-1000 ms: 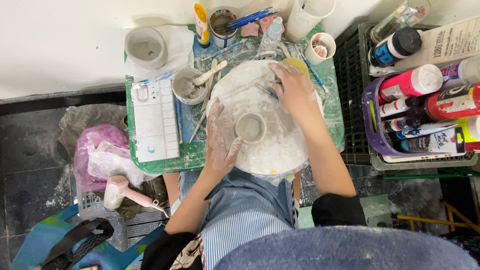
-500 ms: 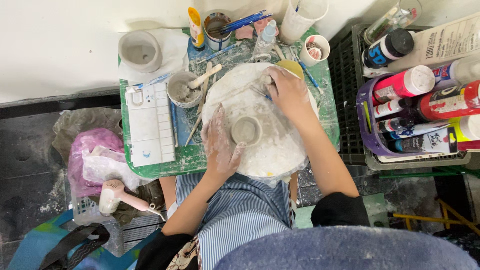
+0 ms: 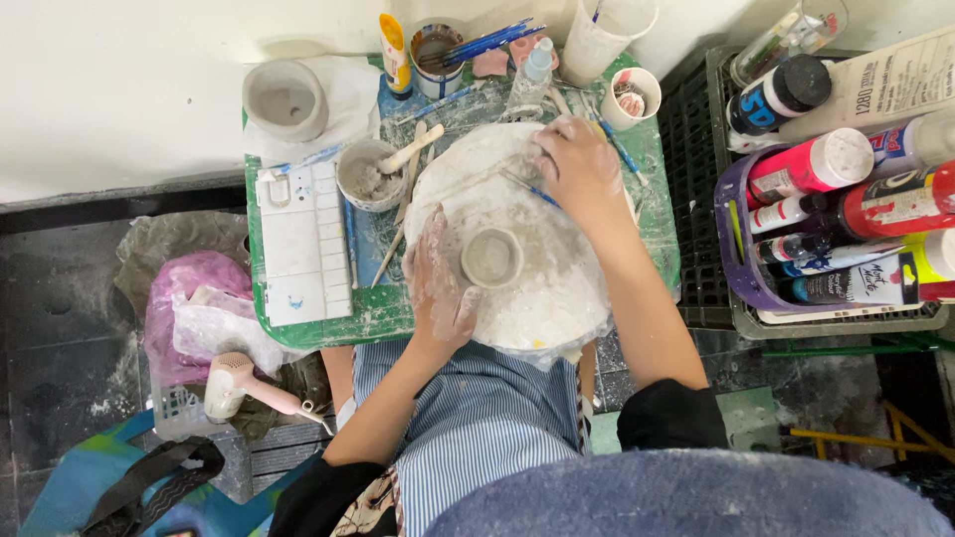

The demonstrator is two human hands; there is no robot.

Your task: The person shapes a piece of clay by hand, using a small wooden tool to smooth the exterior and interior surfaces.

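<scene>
So there's a small clay cup sitting upright in the middle of a round white board that's caked in dried clay. The left hand lies flat on the board right beside the cup, fingers loosely spread and dusty, touching the cup's left side or very close to it — not gripping anything. The right hand is over at the far edge of the board, fingers curled down on something thin there; I can't tell if it's actually pinching it. A blue-handled tool lies on the board just beside that hand. All of this sits on a green tray, with a white paint palette and a little bowl of clay slop to the left. Purple basket of paint bottles off to the right — well apart from the cup.
</scene>
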